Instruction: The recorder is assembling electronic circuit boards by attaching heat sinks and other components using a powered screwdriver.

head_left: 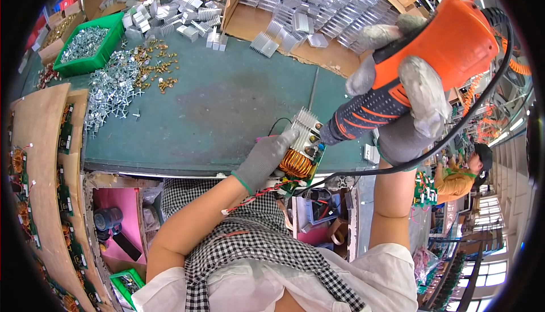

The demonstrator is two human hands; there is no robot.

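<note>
My gloved left hand (pixel 264 157) grips a circuit board (pixel 319 156) at the near edge of the green bench. On the board sit a silver finned heat sink (pixel 307 122) and a copper-wound coil (pixel 297 163); red and black wires trail from it. In my gloved right hand (pixel 417 102) is an orange and black electric screwdriver (pixel 437 39), tilted down to the left, its nose against or just over the heat sink's side. The tip's exact contact is hard to make out. A black cable runs from the tool's rear in a loop past my right wrist.
Left on the bench (pixel 216 125) stand a green bin (pixel 96 65) of screws, a pile of silver fasteners (pixel 113 85) and brass-coloured screws (pixel 162 65). Heat sinks fill a cardboard box (pixel 247 20) behind. Boards line wooden racks (pixel 42 136) at far left. A co-worker (pixel 462 176) is at right.
</note>
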